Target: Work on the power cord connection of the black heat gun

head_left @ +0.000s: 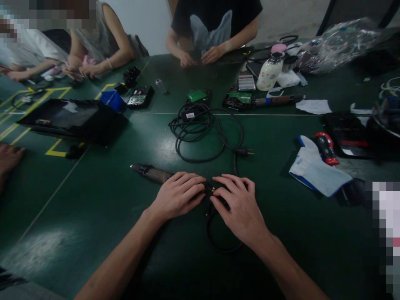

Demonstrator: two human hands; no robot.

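On the green table [118, 200], an electric screwdriver [153, 173] lies with its tip to the left. My left hand [181, 193] is closed round its right end. Close beside it, my right hand [239, 202] has its thumb and fingertips pressed together at a small dark part with a bit of yellow, too small to name. Between the fingertips of both hands there is only a narrow gap. A black cable [215, 246] loops below my right hand, and a coiled cable with a plug [245, 151] lies beyond the hands.
A black tray [65, 118] and blue box [112, 100] stand left. Hard drives [140, 96], a second screwdriver [278, 101] and a bottle [270, 73] are farther back. A glove [318, 168] and red-black handle [326, 148] lie right. Several people sit across and at the left.
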